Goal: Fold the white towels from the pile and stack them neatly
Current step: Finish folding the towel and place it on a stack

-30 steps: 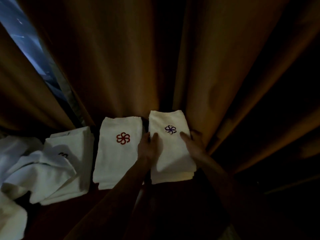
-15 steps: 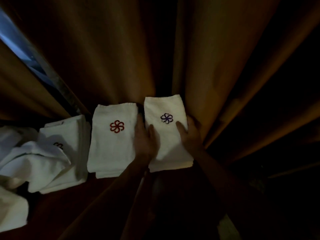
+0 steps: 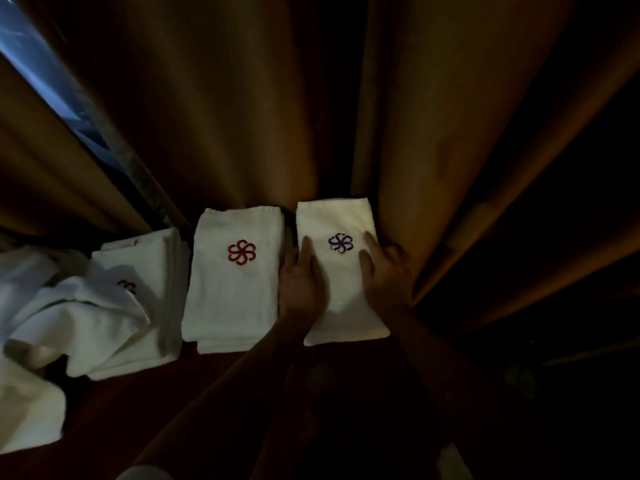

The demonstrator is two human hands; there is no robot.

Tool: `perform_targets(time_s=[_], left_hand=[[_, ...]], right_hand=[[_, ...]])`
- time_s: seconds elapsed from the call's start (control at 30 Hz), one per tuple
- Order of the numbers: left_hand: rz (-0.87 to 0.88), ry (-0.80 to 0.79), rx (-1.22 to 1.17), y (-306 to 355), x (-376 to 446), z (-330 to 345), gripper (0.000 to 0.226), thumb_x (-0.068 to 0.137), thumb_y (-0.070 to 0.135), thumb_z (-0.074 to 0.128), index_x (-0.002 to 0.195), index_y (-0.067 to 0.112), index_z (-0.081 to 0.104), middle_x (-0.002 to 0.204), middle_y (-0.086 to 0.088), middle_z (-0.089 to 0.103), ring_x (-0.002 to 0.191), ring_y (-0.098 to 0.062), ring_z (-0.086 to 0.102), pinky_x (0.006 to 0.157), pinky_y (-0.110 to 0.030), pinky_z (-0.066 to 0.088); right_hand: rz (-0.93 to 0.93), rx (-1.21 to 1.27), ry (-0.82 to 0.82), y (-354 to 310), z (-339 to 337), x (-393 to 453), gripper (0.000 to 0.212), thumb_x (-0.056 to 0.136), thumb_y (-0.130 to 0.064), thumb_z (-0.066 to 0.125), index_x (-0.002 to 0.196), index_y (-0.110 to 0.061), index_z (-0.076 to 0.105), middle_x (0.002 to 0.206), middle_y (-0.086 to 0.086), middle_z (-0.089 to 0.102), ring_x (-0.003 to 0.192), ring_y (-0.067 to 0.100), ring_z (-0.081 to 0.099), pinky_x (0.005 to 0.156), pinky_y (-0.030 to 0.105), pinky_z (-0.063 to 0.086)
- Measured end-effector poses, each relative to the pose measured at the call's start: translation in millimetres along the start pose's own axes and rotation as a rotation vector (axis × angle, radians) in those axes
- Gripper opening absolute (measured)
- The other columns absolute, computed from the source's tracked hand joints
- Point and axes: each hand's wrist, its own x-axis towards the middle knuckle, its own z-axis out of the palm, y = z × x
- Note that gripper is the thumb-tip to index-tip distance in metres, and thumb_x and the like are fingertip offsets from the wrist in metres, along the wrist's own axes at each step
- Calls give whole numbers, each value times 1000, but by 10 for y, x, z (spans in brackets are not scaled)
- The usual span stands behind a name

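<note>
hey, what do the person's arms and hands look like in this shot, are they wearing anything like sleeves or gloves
Both hands are bare: no gloves show on the left hand or the right hand. Both forearms are uncovered as far as the dim light lets them be followed, with no sleeve or cuff in sight. No watch, bracelet or ring can be made out, though the frame is too dark to rule out small items.

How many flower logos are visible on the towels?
3. A purple logo between the hands, a red logo on the middle stack, a dark logo on the left stack, partly covered. Others may be hidden.
</note>
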Motion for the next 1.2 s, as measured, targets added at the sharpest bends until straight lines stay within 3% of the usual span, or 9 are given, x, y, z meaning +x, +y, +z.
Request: perform_targets(time_s=[0.2, 0.3, 0.37, 0.47, 0.6, 0.83, 0.97, 1.13, 1.2], left_hand=[[-20, -121, 28, 106, 6, -117, 60, 103, 34, 34, 155, 6, 24, 160, -20, 19, 146, -33, 21, 119, -39, 19], [-28, -93, -39, 241, -120, -274, 68, 94, 41, 32, 149, 2, 35, 156, -20, 29, 144, -33, 29, 118, -41, 27], [4, -59, -79, 278, -227, -430, 57, 96, 35, 39, 140, 0, 48, 145, -21, 45, 132, -33, 44, 112, -39, 36], [60, 34, -74, 195, -360, -757, 55, 93, 41, 33, 114, 2, 64, 114, -17, 63, 106, -32, 57, 92, -38, 46], [-39, 153, -125, -141, -500, -1328, 49, 91, 38, 42, 121, 6, 65, 116, -12, 67, 104, -26, 63, 94, -40, 50], [-133, 329, -66, -964, -733, -2293, 17, 97, 22, 55, 100, 15, 70, 84, 0, 69, 73, -14, 62, 69, -31, 49], [-153, 370, -59, -1598, -861, -2741, 18, 94, 24, 61, 107, 15, 70, 87, 2, 69, 73, -9, 60, 74, -33, 51], [-79, 378, 154, -2258, -914, -3235, 44, 91, 26, 53, 131, 6, 58, 121, -15, 60, 106, -34, 61, 82, -40, 51], [-144, 325, 214, -2441, -922, -3365, 60, 91, 34, 58, 146, 14, 43, 130, -12, 51, 110, -32, 57, 80, -41, 51]], right_hand=[[40, -281, -113, -123, -184, 32, 50, 101, -45, 39, 149, -29, 41, 141, 21, 39, 133, 39, 34, 109, 42, 29], [-92, -371, 1, -297, -328, -29, 38, 95, -36, 54, 128, -19, 60, 128, 18, 46, 125, 37, 39, 104, 44, 34], [-178, -292, 56, -505, -358, -102, 27, 91, -30, 61, 111, -14, 68, 116, 16, 53, 113, 35, 47, 96, 42, 38], [-251, -47, 6, -925, -321, -247, 20, 93, -17, 58, 109, -11, 68, 111, 14, 58, 100, 32, 57, 86, 40, 48], [-356, 204, -85, -1548, -134, -505, 20, 96, -5, 51, 109, -9, 66, 114, 11, 56, 97, 26, 58, 84, 32, 46], [-484, 242, -265, -2547, 425, -1047, 22, 93, -3, 52, 110, -10, 64, 107, 7, 57, 91, 22, 57, 74, 28, 42], [-463, 149, -441, -2981, 925, -1396, 35, 94, -14, 57, 129, -13, 56, 122, 11, 53, 110, 27, 56, 90, 36, 47], [-384, -101, -706, -3428, 1579, -1453, 90, 89, -37, 70, 156, -16, 14, 155, 14, 22, 140, 29, 34, 107, 37, 37], [-314, -105, -714, -3517, 1787, -1431, 92, 83, -41, 75, 154, -14, 22, 151, 16, 34, 137, 33, 39, 107, 41, 39]])
